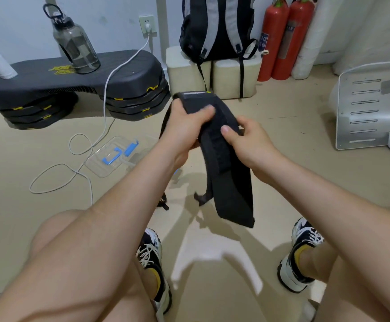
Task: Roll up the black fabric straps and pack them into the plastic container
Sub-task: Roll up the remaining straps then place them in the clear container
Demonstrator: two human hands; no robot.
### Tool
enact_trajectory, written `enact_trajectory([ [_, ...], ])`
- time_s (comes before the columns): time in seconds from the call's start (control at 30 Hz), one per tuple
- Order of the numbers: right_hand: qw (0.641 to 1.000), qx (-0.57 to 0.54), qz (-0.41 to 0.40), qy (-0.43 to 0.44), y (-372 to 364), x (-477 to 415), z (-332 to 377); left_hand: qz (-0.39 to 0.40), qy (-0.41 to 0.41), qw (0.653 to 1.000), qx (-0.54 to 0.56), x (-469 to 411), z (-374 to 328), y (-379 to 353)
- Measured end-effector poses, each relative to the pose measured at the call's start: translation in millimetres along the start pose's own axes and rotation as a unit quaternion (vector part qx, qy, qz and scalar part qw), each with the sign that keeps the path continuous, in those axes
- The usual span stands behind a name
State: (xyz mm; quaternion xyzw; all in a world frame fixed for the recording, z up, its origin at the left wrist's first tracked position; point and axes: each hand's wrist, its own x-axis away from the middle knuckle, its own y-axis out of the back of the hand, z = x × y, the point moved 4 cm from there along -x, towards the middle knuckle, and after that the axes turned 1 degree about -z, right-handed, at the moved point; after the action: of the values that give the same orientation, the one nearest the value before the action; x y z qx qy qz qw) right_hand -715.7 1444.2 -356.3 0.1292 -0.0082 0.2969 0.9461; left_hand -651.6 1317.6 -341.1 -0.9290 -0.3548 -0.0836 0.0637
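At centre frame the left hand (184,129) curls round the top end of the black strap (232,194), likely to start the roll. The right hand (253,145) pinches it just below for tension. The plastic container (97,162) sits on the floor, left of centre.

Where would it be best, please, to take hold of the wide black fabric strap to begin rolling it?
Probably at the loose lower end of the wide black fabric strap, coming from below with the right hand: that flat end hangs free, while the left hand grips the upper fold, so it could be rolled upward.
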Motion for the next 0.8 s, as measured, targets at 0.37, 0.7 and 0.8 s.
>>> enact_trajectory([
  [0.37, 0.984, 0.078, 0.159, -0.018, -8.0, 7.9, 4.4, -0.003, -0.031, 0.995, -0.091, 0.4, 10.2, -15.3],
  [0.7, 0.978, 0.022, 0.162, -0.133, 12.7, 5.9, -2.1, 0.062, -0.171, 0.868, -0.462, 4.5, -18.7, -10.1],
  [0.8, 0.958, 0.045, 0.222, -0.178, 19.2, 11.0, 0.9, 0.031, -0.205, 0.779, -0.592, -2.8, -17.8, -1.5],
])
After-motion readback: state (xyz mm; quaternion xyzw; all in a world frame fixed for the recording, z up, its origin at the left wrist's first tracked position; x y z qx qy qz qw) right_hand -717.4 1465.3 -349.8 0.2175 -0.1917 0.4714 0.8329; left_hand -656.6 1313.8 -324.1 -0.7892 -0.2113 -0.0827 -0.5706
